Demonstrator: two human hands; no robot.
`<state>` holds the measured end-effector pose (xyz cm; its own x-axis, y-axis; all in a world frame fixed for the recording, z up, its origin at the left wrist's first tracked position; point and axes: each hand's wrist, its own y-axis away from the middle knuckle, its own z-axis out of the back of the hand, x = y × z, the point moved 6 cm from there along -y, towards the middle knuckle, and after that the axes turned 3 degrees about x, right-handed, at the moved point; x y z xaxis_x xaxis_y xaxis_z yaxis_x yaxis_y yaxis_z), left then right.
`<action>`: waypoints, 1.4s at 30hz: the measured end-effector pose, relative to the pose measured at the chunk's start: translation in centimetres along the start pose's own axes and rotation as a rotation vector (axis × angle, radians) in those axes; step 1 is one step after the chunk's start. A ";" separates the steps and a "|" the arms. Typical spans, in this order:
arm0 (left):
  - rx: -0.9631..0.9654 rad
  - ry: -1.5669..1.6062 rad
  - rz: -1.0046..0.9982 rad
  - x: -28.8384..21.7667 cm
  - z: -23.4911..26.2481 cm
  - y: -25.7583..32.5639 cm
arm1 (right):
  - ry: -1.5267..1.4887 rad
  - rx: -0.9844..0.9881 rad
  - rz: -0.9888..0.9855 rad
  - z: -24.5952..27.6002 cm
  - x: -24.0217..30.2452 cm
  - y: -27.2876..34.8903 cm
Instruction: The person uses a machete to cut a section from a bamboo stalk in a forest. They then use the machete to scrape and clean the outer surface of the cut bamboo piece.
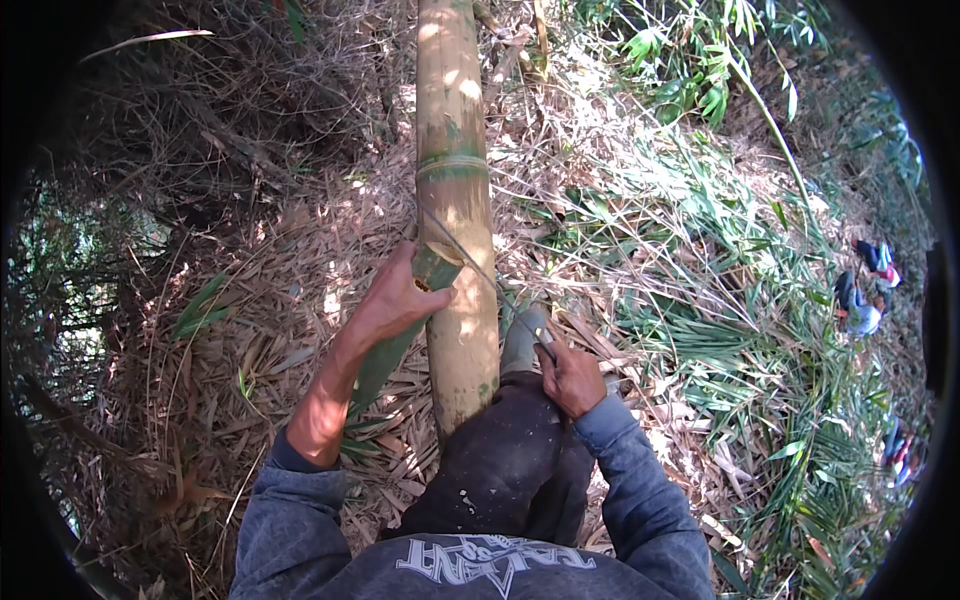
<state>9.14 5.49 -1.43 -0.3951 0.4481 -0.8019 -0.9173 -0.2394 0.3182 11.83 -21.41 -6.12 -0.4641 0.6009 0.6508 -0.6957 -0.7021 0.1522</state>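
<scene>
A thick yellow-brown bamboo pole [458, 205] runs away from me, its near end by my dark-trousered leg. My left hand [400, 297] is at the pole's left side, thumb and fingers closed round a flat green strip [388, 362]; whether it is leaf or bamboo skin I cannot tell. The strip's upper end lies against the pole beside a pale, raised sliver [445, 252]. In my right hand [574, 378], closed round its handle, is a long thin-bladed machete [470, 256]. Its blade slants across the pole, just beyond my left fingers, and appears nearly edge-on.
Dry bamboo leaves [320, 240] cover the ground, with green fronds [720, 350] at the right. Tangled dry twigs [250, 90] fill the far left. A thin green stem [775, 130] leans at the far right. Other people [862, 305] are at the right edge. My boot [521, 340] stands beside the pole.
</scene>
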 end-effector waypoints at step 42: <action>-0.091 0.098 -0.389 -7.2 1.6 7.6 | -0.015 -0.464 -0.040 11.9 3.0 6.8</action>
<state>4.88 1.81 7.57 -0.0091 0.4371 -0.8993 -0.9876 -0.1451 -0.0605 12.23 -28.91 5.70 -0.4263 0.6160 0.6625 -0.8861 -0.4315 -0.1691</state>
